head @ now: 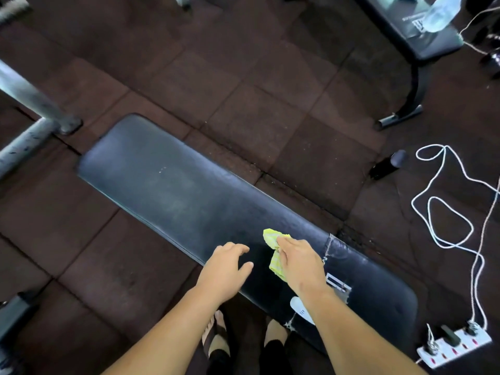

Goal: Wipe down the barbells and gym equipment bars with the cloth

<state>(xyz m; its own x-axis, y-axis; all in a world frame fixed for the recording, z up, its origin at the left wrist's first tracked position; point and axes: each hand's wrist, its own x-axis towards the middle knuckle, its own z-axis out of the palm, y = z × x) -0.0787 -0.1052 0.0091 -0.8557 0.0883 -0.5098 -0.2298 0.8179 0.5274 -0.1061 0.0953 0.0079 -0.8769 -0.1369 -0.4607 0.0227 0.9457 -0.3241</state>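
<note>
A long black padded bench (173, 185) runs diagonally from upper left to lower right across the dark floor. My right hand (297, 262) grips a crumpled yellow-green cloth (273, 240) and holds it on the bench's near part. Beside it, my left hand (226, 265) hovers at the bench's near edge with fingers loosely curled and nothing in it. A grey metal bar frame (24, 104) stands at the far left.
A second black bench (422, 39) with a plastic water bottle (441, 14) on it stands at the upper right. A white cord (443, 201) loops over the floor to a power strip (454, 349) at the lower right. A dark cylinder (387, 165) lies nearby. My feet are below the bench.
</note>
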